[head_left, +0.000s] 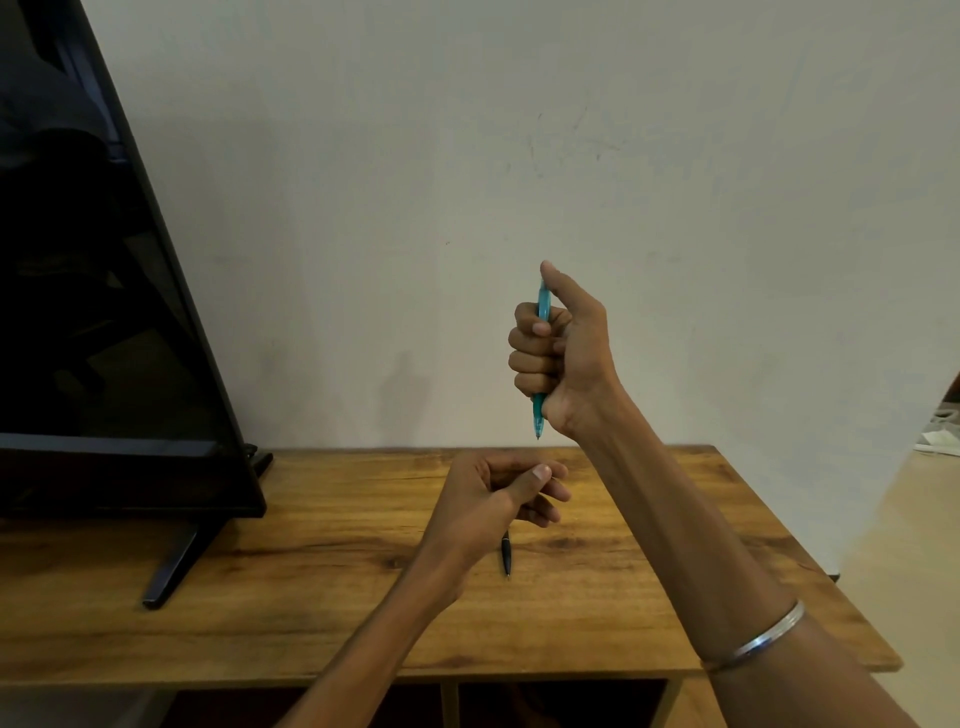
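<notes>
Head view of pen handling at a wooden desk (311, 571). The right grip (556, 353) is raised well above the desk and in front of the pale wall (467, 156), closed as a fist around a teal pen (538, 415). The pen stands nearly upright with its writing tip downward and clear of the desk, and the thumb (558, 283) lies along the barrel with its end at the top of the pen. A metal bangle (758, 636) circles the right forearm. The left grip (493, 499) hangs low over the desk with fingers curled and thumb laid across them. A dark pen (506, 556) shows just beneath it, tip toward the viewer, with its upper end hidden by the hand, so it cannot be told whether this grip holds the pen or the pen lies on the desk. A black television (104, 312) stands on its foot at the left of the desk. Judged progress: the teal pen is lifted and secured, so pickup is complete. The thumb position suggests that pressing the pen's top end is the step in hand. Whether the tip is extended is too small to tell. Handling the dark pen probably remains.
</notes>
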